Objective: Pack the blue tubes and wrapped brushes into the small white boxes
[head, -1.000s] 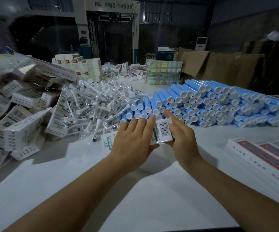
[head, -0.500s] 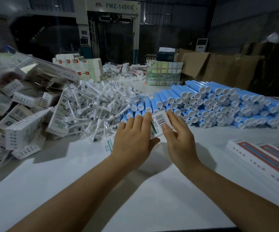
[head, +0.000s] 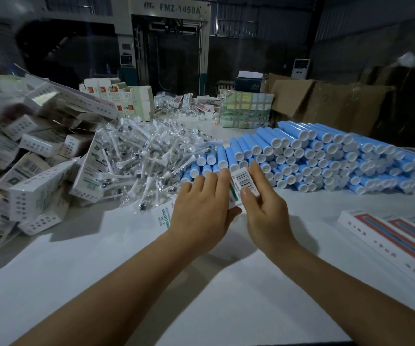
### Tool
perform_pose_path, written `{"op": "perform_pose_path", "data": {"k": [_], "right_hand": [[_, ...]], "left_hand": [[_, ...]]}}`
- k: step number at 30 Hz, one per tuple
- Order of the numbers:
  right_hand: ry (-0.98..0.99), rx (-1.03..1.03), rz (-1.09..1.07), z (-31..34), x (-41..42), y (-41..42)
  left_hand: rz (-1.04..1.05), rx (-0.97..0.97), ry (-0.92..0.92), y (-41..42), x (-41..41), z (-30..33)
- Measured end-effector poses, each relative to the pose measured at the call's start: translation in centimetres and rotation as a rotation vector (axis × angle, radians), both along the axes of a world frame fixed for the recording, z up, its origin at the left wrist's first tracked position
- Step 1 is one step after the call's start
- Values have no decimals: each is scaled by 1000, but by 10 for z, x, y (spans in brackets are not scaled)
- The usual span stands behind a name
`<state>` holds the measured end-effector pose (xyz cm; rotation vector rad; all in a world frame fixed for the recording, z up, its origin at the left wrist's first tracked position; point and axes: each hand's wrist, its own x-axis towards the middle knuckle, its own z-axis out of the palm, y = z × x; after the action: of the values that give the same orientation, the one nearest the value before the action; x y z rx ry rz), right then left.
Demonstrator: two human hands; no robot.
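Note:
Both hands hold one small white box [head: 243, 182] with a barcode just above the table's middle. My left hand [head: 201, 208] wraps around its left side, fingers over the top. My right hand [head: 263, 208] pinches its right end between thumb and fingers. Behind the box lies a large stack of blue tubes [head: 326, 158] with white caps. A heap of wrapped brushes [head: 146, 156] in clear plastic sits to the left of the tubes. A pile of small white boxes [head: 26, 161] fills the far left.
The white table [head: 151, 270] stretches toward me. Long red-and-white flat boxes [head: 396, 236] lie at the right edge. A flat printed box [head: 162, 218] lies under my left hand's side. Cardboard cartons [head: 326, 101] and a green-wrapped bundle [head: 246, 108] stand at the back.
The box has tilted and turned between my hands, its barcode end swinging up. My right hand's fingers shifted along its right end.

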<state>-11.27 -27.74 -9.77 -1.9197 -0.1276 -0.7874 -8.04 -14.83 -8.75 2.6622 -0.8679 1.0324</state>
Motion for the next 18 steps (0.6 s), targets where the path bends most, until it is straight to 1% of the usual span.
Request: {"op": "perform_pose_path", "data": {"k": [5,7,9,11,12,13,14,16,17,18], "right_hand": [[20,9,10,-3,1,-2],[25,23,24,-4,1,-2],[34,48,72,-1,1,-2],[27,79,176,5,-1,-3],[2,98,240,8,-3,-3],[-24,129,298,10,-4,-3],[-36,156,332,11,-5,-2],[2,120,331,12,-6,0],[54,60,319,11,-7,3],[114,-9,320,10,-7,6]], "left_hand": [[-17,22,-49,1,1,-3],[-15,28,-34,1,2,-5],[-8,22,0,1,1,-3],[-39,-46,46,2,2,1],[-82,-133,82,3,2,5],[-151,-275,152,4,2,8],[-246,-468,269,5,2,12],[-481,-978,574,5,0,22],[-550,-1231,740,5,1,26],[-581,-1434,906,5,5,29]]}}
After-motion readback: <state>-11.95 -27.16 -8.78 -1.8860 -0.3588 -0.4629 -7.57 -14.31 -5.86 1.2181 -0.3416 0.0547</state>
